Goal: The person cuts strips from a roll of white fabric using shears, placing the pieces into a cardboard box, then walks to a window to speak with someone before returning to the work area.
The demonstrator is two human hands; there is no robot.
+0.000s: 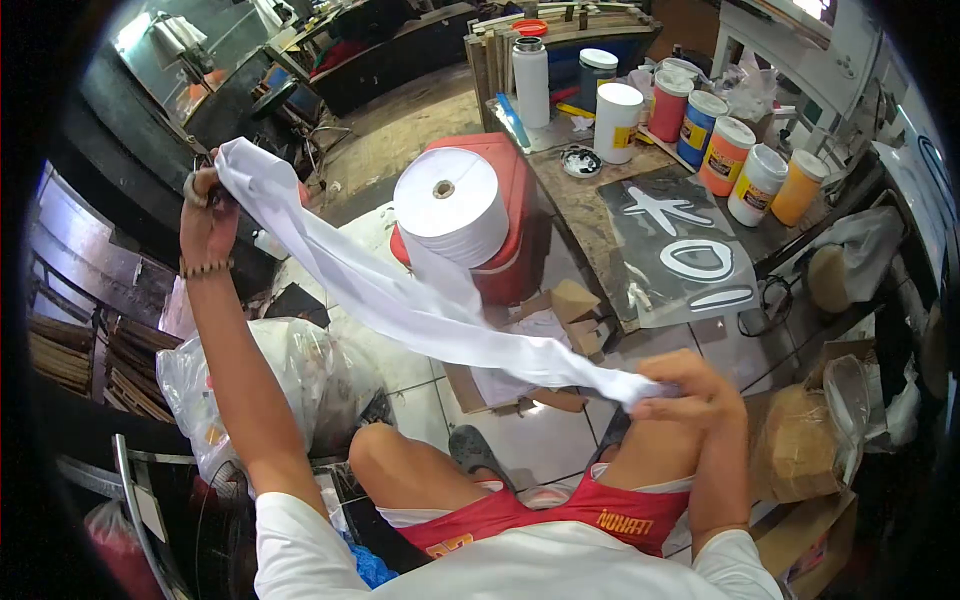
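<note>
A long white strip of material [400,325], which looks like fabric or ribbon, stretches slantwise between my two hands. My left hand [208,195], raised at the upper left, is closed on its far end. Over my right knee, my right hand [690,390] pinches the near end, slightly blurred. Behind the strip, a big white roll [450,205] rests on a red cooler box [520,240]. White material hangs from the roll down behind the strip. Below it, an open cardboard box [575,310] on the floor has white material in it.
On the right, a worktable [580,230] holds several paint jars [727,155], a white bottle [531,80] and a dark sheet with white lettering [680,250]. A filled plastic bag [290,375] stands at left. A taped brown package [805,440] is at right.
</note>
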